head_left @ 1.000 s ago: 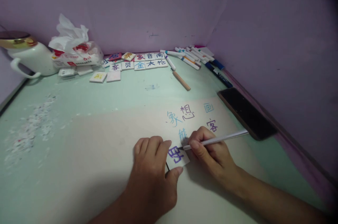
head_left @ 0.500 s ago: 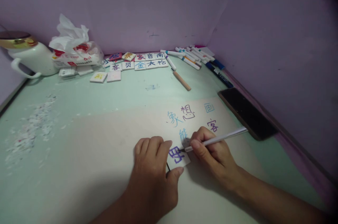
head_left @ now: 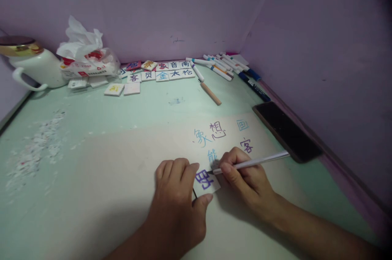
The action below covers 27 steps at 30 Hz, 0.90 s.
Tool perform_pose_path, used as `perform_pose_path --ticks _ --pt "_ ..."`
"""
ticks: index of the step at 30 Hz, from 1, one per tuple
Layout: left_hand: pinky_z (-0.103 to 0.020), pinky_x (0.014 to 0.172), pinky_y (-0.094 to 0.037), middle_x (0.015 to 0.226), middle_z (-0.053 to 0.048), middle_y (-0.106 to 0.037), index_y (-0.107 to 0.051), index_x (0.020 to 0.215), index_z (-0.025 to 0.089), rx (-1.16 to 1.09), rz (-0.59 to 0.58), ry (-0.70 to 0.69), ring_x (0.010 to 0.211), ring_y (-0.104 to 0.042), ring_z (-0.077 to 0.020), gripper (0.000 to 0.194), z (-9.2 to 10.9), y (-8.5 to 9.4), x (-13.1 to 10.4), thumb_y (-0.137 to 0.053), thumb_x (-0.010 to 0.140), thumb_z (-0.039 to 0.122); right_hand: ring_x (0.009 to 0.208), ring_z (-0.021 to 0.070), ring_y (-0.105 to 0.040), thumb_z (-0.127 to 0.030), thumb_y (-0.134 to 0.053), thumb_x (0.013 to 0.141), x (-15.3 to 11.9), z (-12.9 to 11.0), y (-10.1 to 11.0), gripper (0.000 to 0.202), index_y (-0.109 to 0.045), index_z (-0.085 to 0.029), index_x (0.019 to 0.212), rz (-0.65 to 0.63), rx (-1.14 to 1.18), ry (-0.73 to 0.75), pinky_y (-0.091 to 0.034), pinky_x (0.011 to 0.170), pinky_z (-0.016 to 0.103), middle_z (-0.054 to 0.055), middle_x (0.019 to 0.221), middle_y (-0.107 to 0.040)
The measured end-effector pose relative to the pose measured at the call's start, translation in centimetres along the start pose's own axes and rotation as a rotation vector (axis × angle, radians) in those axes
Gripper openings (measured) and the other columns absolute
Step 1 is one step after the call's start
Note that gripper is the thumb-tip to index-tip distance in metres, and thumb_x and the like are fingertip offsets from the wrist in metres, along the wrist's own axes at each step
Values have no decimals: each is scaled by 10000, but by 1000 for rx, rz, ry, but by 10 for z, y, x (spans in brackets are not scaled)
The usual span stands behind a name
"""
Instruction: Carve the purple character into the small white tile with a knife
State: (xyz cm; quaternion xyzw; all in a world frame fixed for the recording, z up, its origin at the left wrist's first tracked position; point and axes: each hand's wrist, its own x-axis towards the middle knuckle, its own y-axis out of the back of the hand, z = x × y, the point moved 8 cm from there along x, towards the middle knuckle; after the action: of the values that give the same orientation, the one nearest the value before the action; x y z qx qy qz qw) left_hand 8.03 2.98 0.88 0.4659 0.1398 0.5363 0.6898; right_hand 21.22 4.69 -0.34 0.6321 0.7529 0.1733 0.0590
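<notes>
A small white square tile [head_left: 212, 186] with a purple character lies on the pale sheet [head_left: 122, 162]. My left hand [head_left: 179, 194] grips the tile's left side between thumb and fingers, and a thin dark line shows along that edge. My right hand [head_left: 246, 178] is closed around a slim silver knife-like tool [head_left: 263, 158], held like a pen. Its dark tip touches or nearly touches the tile's upper right, by the purple strokes. Blue and purple characters are written on the sheet beyond my hands.
A phone [head_left: 286, 131] lies at the right. Markers [head_left: 225, 66], a wooden-handled tool [head_left: 210, 93] and lettered tiles [head_left: 162, 75] sit along the back. At the left are a white mug [head_left: 45, 68], a tissue pack [head_left: 90, 61] and white shavings [head_left: 33, 153].
The silver tool has shifted slightly, its tip now a little higher by the tile's upper edge. My left hand and the tile look unmoved.
</notes>
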Motion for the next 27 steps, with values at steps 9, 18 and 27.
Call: perform_pose_path --ticks 9,18,27 --pt "-491 827 -361 963 -106 -522 -513 1022 146 -15 -4 -1 900 -476 -278 289 0 -1 1 -581 741 163 504 113 -384 -357 -429 942 0 10 5 268 -439 -213 716 46 117 -105 -301 466 245 -46 565 -429" --pt "-490 821 -364 968 -107 -513 -505 1024 145 -9 -6 -8 893 -467 -271 297 0 -1 0 -585 739 165 546 124 -437 -288 -417 939 0 -2 0 213 -450 -211 743 -9 -13 4 -347 502 251 -28 617 -457" --pt "-482 828 -357 966 -100 -519 -504 1022 154 -5 -8 1 901 -474 -273 299 -1 0 -1 -589 735 162 495 105 -372 -327 -422 945 0 8 5 253 -438 -211 721 54 101 -76 -303 460 236 -53 562 -413"
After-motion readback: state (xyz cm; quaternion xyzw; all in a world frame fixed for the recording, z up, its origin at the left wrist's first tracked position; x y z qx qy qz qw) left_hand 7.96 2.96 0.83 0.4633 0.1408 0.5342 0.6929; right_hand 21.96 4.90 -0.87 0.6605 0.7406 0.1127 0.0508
